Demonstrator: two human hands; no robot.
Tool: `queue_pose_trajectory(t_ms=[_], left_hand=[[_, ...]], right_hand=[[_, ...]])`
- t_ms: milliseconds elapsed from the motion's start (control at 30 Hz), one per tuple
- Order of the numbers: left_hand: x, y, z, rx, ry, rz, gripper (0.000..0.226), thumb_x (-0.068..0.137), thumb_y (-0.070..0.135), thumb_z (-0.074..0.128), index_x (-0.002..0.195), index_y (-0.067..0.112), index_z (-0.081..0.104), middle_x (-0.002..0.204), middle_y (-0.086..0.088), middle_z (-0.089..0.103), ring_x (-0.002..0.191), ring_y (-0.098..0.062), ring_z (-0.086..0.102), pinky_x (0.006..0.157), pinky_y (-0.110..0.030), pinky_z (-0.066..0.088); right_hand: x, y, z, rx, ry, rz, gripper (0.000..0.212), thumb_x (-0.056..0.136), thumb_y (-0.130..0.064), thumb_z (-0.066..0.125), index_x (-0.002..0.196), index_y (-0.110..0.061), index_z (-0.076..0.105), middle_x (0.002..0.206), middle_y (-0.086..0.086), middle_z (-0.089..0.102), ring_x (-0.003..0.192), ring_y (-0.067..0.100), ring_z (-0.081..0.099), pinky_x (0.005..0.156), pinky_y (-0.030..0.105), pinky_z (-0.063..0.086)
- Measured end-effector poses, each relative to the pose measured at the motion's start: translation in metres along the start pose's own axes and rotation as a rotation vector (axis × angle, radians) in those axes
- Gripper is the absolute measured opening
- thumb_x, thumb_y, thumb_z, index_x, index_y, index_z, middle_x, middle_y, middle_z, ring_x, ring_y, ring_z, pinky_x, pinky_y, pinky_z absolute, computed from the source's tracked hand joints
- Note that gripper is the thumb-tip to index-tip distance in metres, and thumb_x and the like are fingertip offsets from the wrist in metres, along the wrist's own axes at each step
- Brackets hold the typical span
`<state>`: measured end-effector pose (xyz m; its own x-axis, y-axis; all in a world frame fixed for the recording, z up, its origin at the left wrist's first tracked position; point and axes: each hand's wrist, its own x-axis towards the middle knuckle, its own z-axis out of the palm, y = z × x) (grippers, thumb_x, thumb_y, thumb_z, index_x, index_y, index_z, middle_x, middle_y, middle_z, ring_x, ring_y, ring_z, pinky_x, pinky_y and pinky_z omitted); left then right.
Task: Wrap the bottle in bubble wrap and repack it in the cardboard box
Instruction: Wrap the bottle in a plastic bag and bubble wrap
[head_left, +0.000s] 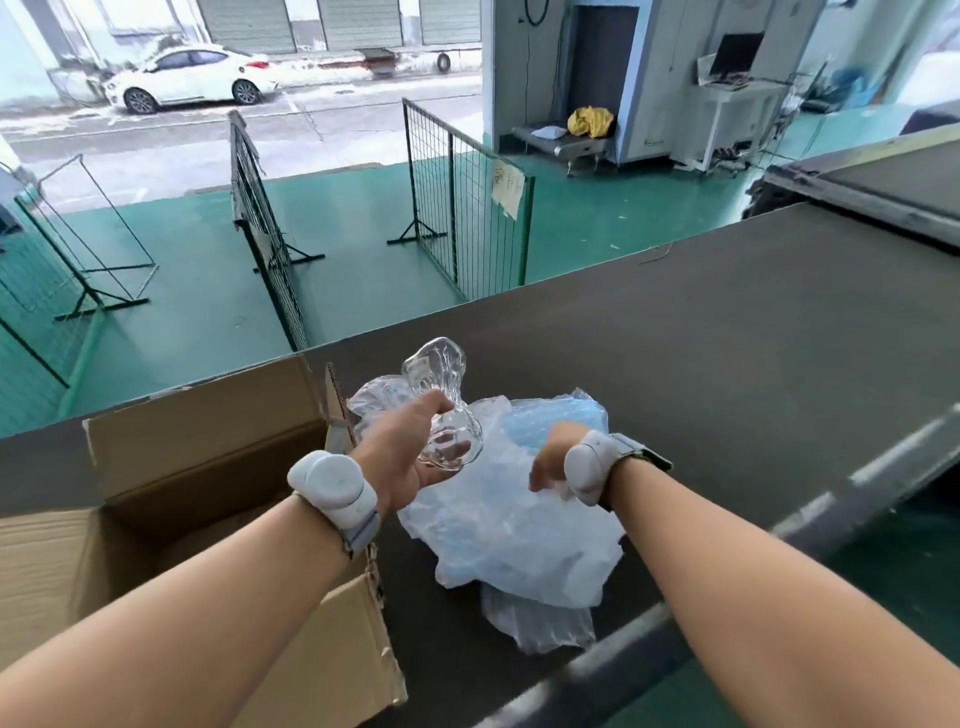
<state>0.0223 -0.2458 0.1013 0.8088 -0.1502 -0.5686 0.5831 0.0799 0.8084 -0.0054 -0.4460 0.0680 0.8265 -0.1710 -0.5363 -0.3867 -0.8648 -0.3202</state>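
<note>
Clear glass bottle (441, 410), waisted in form, which I hold in my left hand (400, 457), fingers closed round its narrow middle, raised above the bubble wrap (514, 514). The wrap lies crumpled on the dark table (727, 374), just right of the open cardboard box (208, 467). My right hand (550, 462) pinches the wrap's upper fold. Each wrist carries a white sensor band (335, 483).
</note>
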Motion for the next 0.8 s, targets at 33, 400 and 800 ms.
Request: queue_pose_trajectory(t_ms=[33,400,800], left_hand=[[0.0,-0.004,0.005,0.009,-0.019,-0.01,0.026,0.088,0.019,0.063,0.112,0.012,0.058,0.104,-0.016,0.066,0.083,-0.032,0.071,0.093,-0.05,0.057],[-0.021,-0.002,0.01,0.012,-0.165,0.042,0.027,0.086,0.017,0.068,0.112,0.009,0.063,0.1,-0.015,0.06,0.066,-0.023,0.06,0.077,-0.04,0.051],[-0.063,0.026,-0.037,0.068,-0.473,0.047,0.026,0.091,0.021,0.062,0.109,0.009,0.077,0.113,-0.014,0.073,0.104,-0.03,0.068,0.094,-0.046,0.054]], right_hand=[[-0.008,0.001,-0.007,0.071,-0.016,0.02,0.033,0.084,-0.015,0.074,0.055,-0.022,0.06,0.058,-0.009,0.059,0.063,0.018,0.063,0.051,0.02,0.042],[-0.062,-0.013,-0.062,1.191,-0.325,-0.216,0.029,0.091,-0.024,0.047,0.086,-0.016,0.073,0.097,0.007,0.067,0.084,0.029,0.063,0.077,0.04,0.052],[-0.089,-0.075,-0.05,0.073,0.305,-0.674,0.053,0.098,-0.032,0.069,0.148,-0.041,0.053,0.165,-0.014,0.037,0.152,0.026,0.028,0.127,0.051,0.013]])
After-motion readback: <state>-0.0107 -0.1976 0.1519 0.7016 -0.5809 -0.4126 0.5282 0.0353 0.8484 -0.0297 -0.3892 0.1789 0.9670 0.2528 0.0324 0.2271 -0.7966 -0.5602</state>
